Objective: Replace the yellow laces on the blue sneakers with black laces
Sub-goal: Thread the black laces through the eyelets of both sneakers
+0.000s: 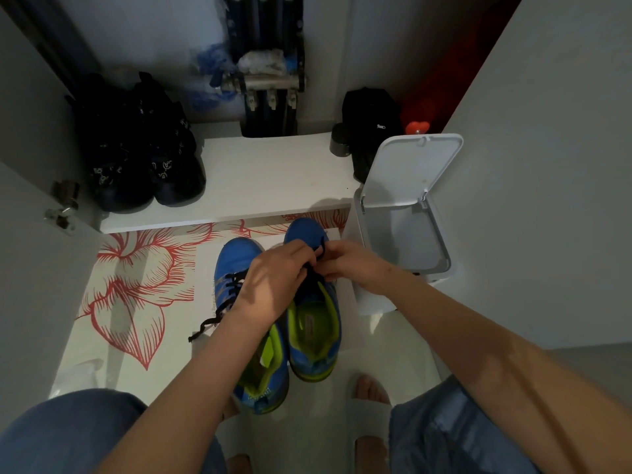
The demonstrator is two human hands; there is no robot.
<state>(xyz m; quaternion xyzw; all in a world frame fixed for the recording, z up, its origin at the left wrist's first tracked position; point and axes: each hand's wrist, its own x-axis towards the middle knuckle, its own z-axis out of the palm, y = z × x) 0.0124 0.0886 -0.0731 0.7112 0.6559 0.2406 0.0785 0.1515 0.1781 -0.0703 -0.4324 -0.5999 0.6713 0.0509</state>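
Sneakers [307, 336] stand side by side on the floor between the knees, toes away from the person, so each long axis runs straight out from the body; the right sneaker [305, 230] lies directly under both hands, equally near to each. The left hand [277, 273] reaches across the left sneaker [236, 263] to get there; the right hand [349, 265] comes in from the outer side. Both hands have curled fingers and pinch the black lace [320, 250] above the eyelets. The other lace [229, 282] looks threaded, one end trailing loose to the left. The hands hide the eyelets, so how far the lacing has got cannot be told; no yellow laces show. A bin [407, 186] stands open just to the right.
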